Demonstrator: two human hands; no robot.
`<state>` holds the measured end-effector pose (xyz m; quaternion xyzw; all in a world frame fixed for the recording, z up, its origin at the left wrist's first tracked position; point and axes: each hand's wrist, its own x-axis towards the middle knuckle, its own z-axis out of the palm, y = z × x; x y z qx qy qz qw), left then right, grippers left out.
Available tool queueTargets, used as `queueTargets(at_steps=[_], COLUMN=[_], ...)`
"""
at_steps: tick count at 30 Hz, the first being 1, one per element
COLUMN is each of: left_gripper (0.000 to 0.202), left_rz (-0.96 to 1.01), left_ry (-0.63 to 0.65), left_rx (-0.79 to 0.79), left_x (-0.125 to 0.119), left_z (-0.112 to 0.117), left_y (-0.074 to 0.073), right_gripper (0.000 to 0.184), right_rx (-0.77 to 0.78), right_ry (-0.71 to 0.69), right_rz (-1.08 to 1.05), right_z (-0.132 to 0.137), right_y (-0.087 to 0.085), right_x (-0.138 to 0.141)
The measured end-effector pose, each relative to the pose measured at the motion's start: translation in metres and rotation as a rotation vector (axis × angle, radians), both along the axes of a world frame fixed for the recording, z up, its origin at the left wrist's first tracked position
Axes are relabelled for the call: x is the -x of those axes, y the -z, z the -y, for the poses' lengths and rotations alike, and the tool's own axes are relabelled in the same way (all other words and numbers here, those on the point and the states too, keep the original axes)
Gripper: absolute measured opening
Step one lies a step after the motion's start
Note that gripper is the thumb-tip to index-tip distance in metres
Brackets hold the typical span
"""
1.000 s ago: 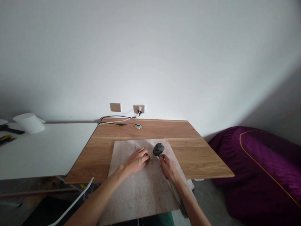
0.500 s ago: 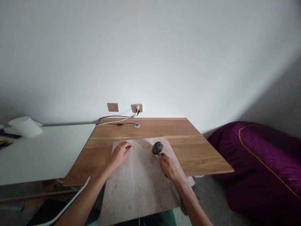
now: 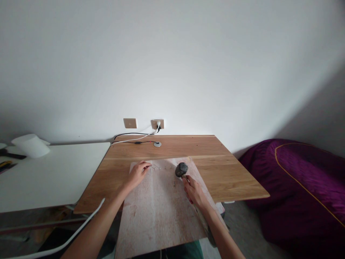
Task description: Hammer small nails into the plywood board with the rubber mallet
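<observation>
A thin wooden board [image 3: 159,212] lies partly on the wooden table and juts past its front edge towards me. Several small nails [image 3: 159,168] stand in a row near its far edge; another nail [image 3: 174,183] stands nearer to me, left of my right hand. My left hand [image 3: 138,173] is at the board's far left corner, thumb and fingers pinched on what looks like a thin nail, largely hidden by the fingertips. My right hand [image 3: 193,189] grips the handle of a black-headed mallet [image 3: 181,169] close below its head, over the board's right side.
The wooden table [image 3: 229,176] stands against the wall. Cables [image 3: 132,139] run along its back to a wall socket [image 3: 157,124]. A white table [image 3: 67,172] with a white roll [image 3: 31,145] is on the left. A purple covered bulk [image 3: 299,190] fills the right side.
The whole view has shifted slightly. My left fingertips have moved a little, and a nail just below them now shows. The mallet stays held in the same place over the board.
</observation>
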<state>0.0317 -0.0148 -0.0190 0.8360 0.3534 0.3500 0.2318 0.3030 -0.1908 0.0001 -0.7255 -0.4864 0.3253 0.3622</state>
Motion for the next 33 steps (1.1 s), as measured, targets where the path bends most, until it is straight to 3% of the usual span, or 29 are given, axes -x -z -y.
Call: queueTargets(at_steps=[17,33], left_gripper=[0.006,0.009], left_rz=[0.045,-0.031], left_ry=[-0.064,-0.067], left_rx=[-0.003,-0.086], left_x=[-0.011,-0.009], left_z=[0.007,0.013], left_y=[0.002,0.001], right_gripper=[0.043,0.040], right_rx=[-0.014,-0.008], right_ry=[-0.021,-0.015], right_rz=[-0.103,-0.090], right_z=[0.000,0.000], right_y=[-0.001,-0.002], right_x=[0.001,0.001])
